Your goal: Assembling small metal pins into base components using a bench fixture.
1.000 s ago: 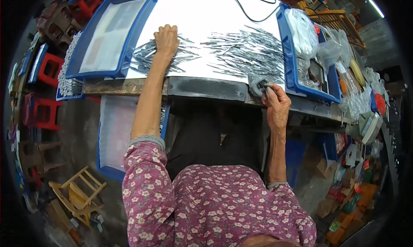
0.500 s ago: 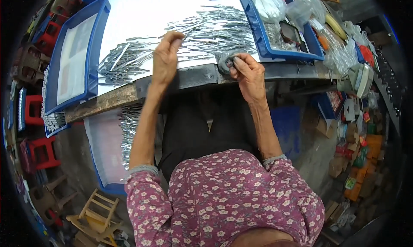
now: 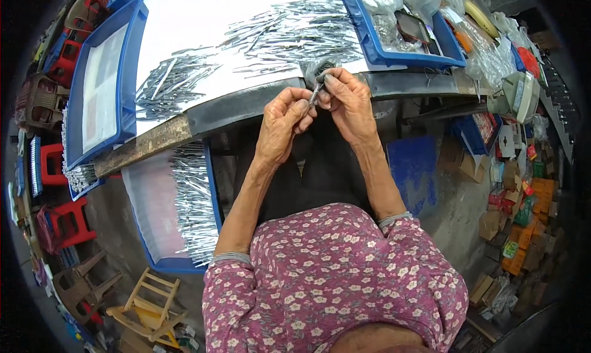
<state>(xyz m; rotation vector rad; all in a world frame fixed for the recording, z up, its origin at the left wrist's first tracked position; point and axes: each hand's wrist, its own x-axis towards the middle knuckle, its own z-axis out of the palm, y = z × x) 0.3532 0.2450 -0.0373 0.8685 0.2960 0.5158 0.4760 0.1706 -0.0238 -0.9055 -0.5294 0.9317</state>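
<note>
My left hand (image 3: 284, 120) pinches a thin silvery metal piece (image 3: 315, 94), which stands tilted in front of the table's edge. Close beside it, my right hand (image 3: 352, 104) is closed at the upper end of that piece; whatever lies in its fingertips is too small to make out. Just beyond the right fingers, a see-through plastic bag or cup with small dark parts (image 3: 322, 67) rests at the table edge. Farther back, a wide heap of slim metal pieces (image 3: 301, 33) covers the white table top (image 3: 191, 20). A smaller heap (image 3: 169, 85) lies to the left.
A blue tray (image 3: 128, 76) with a pale liner stands at the left; another blue tray (image 3: 418, 59) at the right holds bags and small items. Under the table edge, a blue bin (image 3: 212, 193) contains more metal pieces. Red stools (image 3: 71, 220) and a wooden chair (image 3: 148, 307) stand left.
My left hand has come down and right from over the heap to meet my right hand, and now holds a metal piece. The right hand has shifted slightly.
</note>
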